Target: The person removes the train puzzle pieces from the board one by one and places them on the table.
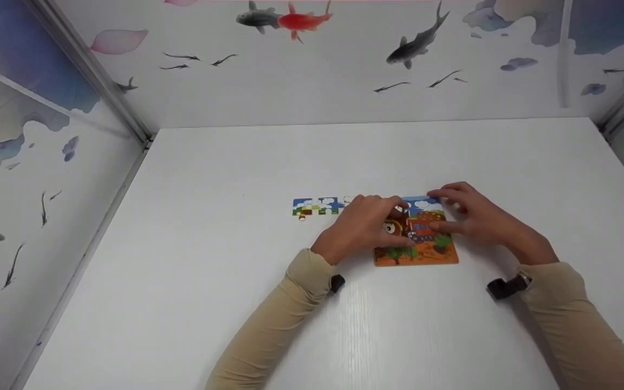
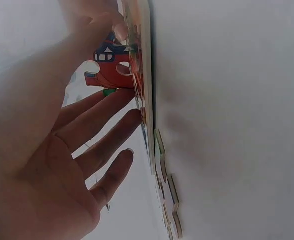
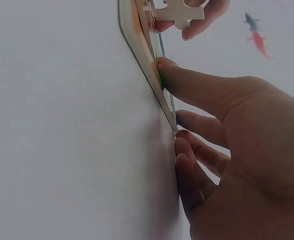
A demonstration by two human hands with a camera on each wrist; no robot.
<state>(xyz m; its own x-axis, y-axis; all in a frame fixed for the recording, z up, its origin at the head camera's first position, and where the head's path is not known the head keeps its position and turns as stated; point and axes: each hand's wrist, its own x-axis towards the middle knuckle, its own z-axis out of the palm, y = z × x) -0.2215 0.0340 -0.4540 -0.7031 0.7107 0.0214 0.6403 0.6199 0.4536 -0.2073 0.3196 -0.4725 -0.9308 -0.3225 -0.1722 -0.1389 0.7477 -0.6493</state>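
A jigsaw puzzle board (image 1: 426, 255) with a colourful picture, orange along its near side, lies flat on the table. My left hand (image 1: 359, 226) reaches over its left part, pinching a puzzle piece (image 2: 109, 75) between thumb and fingers. That piece is red and blue on its front, pale on its back, and tilted up from the board. On the right, my right hand (image 1: 477, 218) holds the board, its thumb (image 3: 187, 82) pressing on the printed face and its other fingers at the far right edge. My left hand hides part of the picture in the head view.
Several loose puzzle pieces (image 1: 314, 206) in blue, white and green lie left of the board, partly behind my left hand. The white table (image 1: 193, 249) is bordered by a printed back wall (image 1: 333, 86) and a left side panel (image 1: 90, 157).
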